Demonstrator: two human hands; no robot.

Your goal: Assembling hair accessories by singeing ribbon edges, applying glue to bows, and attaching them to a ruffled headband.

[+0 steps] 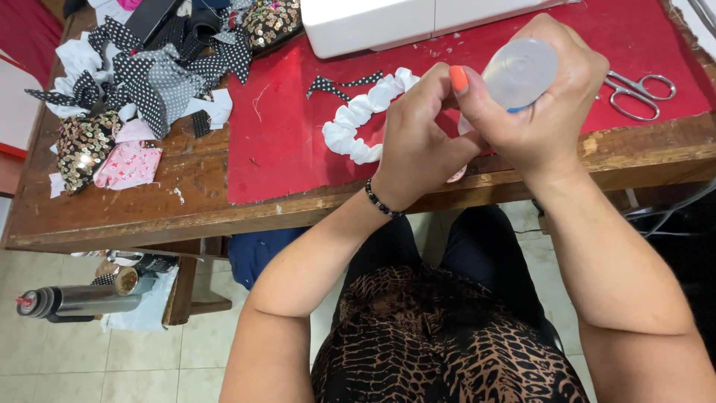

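Right hand point(544, 112) is closed round a clear bottle point(520, 72), left hand point(418, 142) pinching at its lower end, above the white scrunchie point(363, 119). Looks like opening or dispensing; the next move wants a steady tilt.

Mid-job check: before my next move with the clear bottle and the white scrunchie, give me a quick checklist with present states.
1. Right hand grips the clear bottle: ok.
2. Left hand at the bottle's lower end: ok; what its fingertips pinch: cannot tell.
3. White scrunchie lies on the red mat, within reach: ok.
4. Scissors lie apart from both hands: ok.
5. Bottle open or capped: cannot tell.
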